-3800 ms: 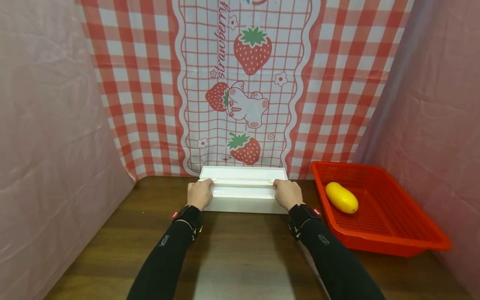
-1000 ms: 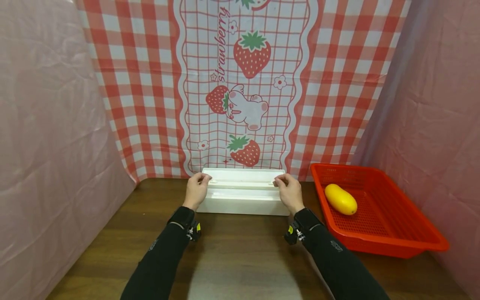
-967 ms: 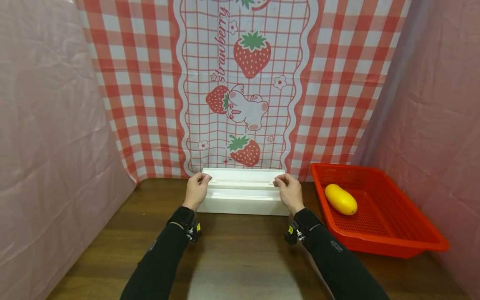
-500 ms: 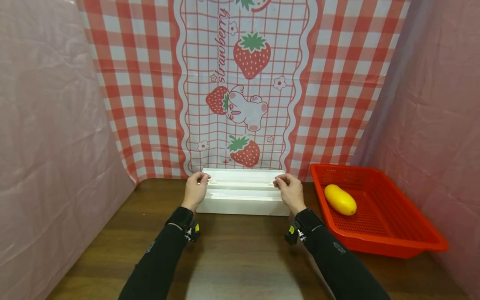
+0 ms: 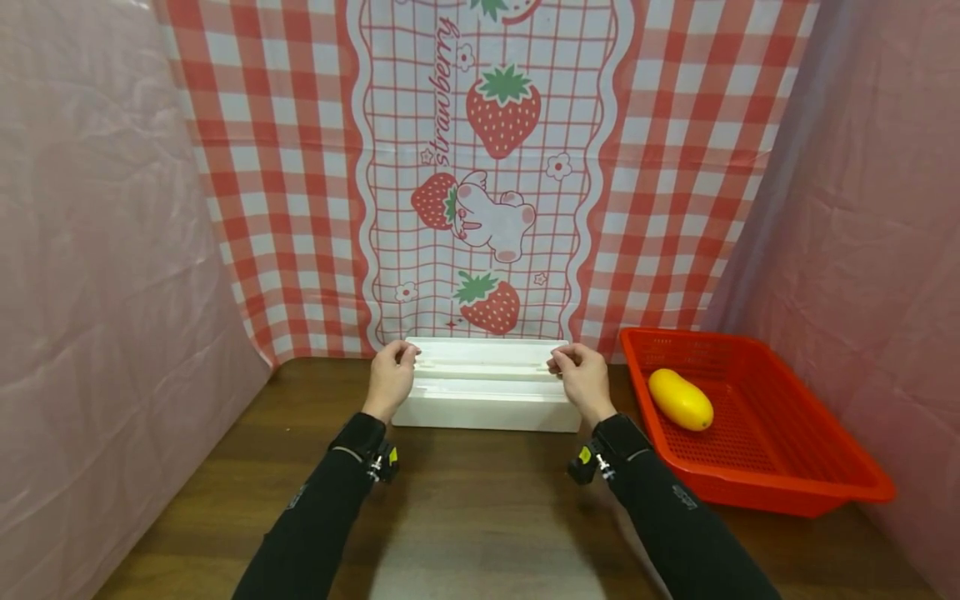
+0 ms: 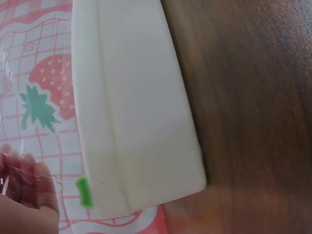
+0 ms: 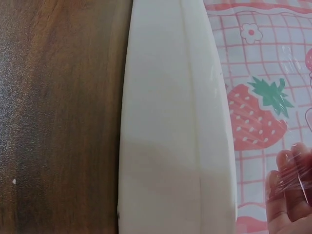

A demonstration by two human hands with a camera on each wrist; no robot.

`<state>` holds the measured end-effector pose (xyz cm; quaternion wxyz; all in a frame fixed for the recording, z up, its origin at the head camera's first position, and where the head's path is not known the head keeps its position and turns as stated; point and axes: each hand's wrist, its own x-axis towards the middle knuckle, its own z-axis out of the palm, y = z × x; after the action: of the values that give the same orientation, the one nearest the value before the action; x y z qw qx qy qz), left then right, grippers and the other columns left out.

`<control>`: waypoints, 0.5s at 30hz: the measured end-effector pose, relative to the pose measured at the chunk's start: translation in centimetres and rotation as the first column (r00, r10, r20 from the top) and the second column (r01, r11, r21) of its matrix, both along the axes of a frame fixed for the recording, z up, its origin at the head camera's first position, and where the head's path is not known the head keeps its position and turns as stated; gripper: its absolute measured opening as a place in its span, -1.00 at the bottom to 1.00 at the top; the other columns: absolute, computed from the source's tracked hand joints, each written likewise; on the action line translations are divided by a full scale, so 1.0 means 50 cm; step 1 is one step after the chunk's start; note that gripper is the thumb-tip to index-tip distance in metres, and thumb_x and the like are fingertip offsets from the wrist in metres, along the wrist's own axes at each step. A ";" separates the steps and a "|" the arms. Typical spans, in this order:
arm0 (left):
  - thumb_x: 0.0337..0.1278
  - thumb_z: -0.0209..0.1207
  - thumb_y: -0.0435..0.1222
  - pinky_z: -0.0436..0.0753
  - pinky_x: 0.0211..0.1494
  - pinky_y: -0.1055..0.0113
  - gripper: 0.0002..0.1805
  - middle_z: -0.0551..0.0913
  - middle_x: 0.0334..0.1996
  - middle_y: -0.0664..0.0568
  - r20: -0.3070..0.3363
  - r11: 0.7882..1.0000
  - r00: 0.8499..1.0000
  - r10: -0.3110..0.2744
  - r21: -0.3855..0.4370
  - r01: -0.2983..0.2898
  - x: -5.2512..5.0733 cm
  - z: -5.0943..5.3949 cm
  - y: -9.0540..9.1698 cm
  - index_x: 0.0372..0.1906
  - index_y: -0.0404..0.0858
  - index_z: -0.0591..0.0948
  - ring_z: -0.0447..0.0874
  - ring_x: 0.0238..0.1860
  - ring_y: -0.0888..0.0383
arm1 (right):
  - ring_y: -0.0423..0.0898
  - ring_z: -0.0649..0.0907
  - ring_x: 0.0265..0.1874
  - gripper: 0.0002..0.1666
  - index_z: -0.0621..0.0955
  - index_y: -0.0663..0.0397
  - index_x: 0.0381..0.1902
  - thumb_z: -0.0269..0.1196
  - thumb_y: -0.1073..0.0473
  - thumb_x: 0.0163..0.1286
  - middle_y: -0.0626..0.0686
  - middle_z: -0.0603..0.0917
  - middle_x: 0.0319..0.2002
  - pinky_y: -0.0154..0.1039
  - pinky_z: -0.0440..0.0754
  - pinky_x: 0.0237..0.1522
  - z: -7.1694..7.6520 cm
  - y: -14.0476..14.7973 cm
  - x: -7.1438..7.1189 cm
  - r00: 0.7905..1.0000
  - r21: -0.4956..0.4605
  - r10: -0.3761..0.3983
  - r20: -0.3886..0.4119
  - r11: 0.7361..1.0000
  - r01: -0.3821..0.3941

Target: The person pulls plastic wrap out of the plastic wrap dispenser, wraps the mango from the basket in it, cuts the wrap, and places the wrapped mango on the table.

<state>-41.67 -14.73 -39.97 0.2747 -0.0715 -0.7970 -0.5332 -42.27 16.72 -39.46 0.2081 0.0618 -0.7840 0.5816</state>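
Observation:
A long white cling film dispenser (image 5: 486, 412) stands open at the back of the table, its lid (image 5: 487, 348) tipped back. My left hand (image 5: 392, 379) is over its left end, thumb and fingertips pinching clear cling film. Over the right end, my right hand (image 5: 587, 382) pinches the same kind of film. In the right wrist view, creased cling film (image 7: 292, 178) stretches across the fingers; glints of it also show near the left hand (image 6: 31, 195) in the left wrist view. A green tab (image 6: 84, 191) sits at the dispenser's end. The film roll is hidden.
A red plastic basket (image 5: 780, 479) stands to the right, with a smooth yellow oval fruit (image 5: 681, 400) inside. A checked strawberry-print cloth (image 5: 285, 208) hangs directly behind the dispenser. Pink cloth (image 5: 97, 250) bounds the sides of the wooden table (image 5: 480, 517).
Earlier both hands were lower, at the dispenser's ends; they have risen, now pinching with fingertips. Over the last second they barely move. The dispenser and basket stay in place.

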 end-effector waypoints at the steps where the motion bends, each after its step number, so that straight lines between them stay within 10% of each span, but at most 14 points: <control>1: 0.48 0.07 -0.38 0.48 -0.17 0.23 -0.79 0.65 -0.30 -0.21 0.004 1.000 1.000 0.004 -0.005 -0.004 0.001 0.003 0.001 -0.20 -0.40 0.67 0.54 -0.26 0.00 | 0.05 0.74 -0.30 -0.79 0.67 0.38 -0.12 0.23 0.27 0.50 0.26 0.76 -0.27 -0.26 0.71 -0.19 0.002 0.000 0.001 1.000 0.000 -0.001 0.001 1.000 0.001; 15: 0.52 0.05 -0.33 0.48 -0.15 0.23 -0.78 0.61 -0.29 -0.14 0.063 0.999 0.998 0.030 0.023 -0.032 0.012 0.034 0.008 -0.16 -0.38 0.66 0.54 -0.23 0.00 | -0.08 0.73 -0.36 -0.74 0.67 0.41 -0.06 0.23 0.25 0.51 0.26 0.76 -0.26 -0.31 0.70 -0.25 0.025 -0.003 0.011 1.000 -0.004 -0.006 -0.006 1.000 0.006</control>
<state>-41.06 -14.32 -38.29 0.2588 -0.0390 -0.7997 -0.5403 -41.72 16.56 -38.19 0.2123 0.0608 -0.7823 0.5825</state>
